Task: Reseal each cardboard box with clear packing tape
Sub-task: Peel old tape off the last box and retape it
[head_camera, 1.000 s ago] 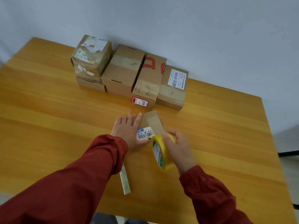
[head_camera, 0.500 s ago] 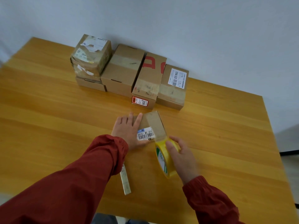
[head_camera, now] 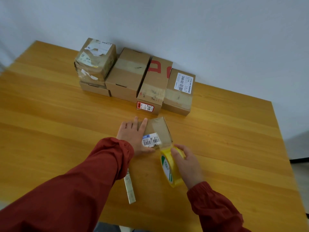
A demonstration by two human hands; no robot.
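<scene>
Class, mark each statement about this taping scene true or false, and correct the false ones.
1. The left hand lies flat on the small box. True.
2. The right hand grips the yellow tape roll. True.
3. The yellow tape roll sits on top of the small box. False: it is held just off the box's near right corner.
4. Every box by the wall stands singly. False: the leftmost taped box sits on a flatter box.
</scene>
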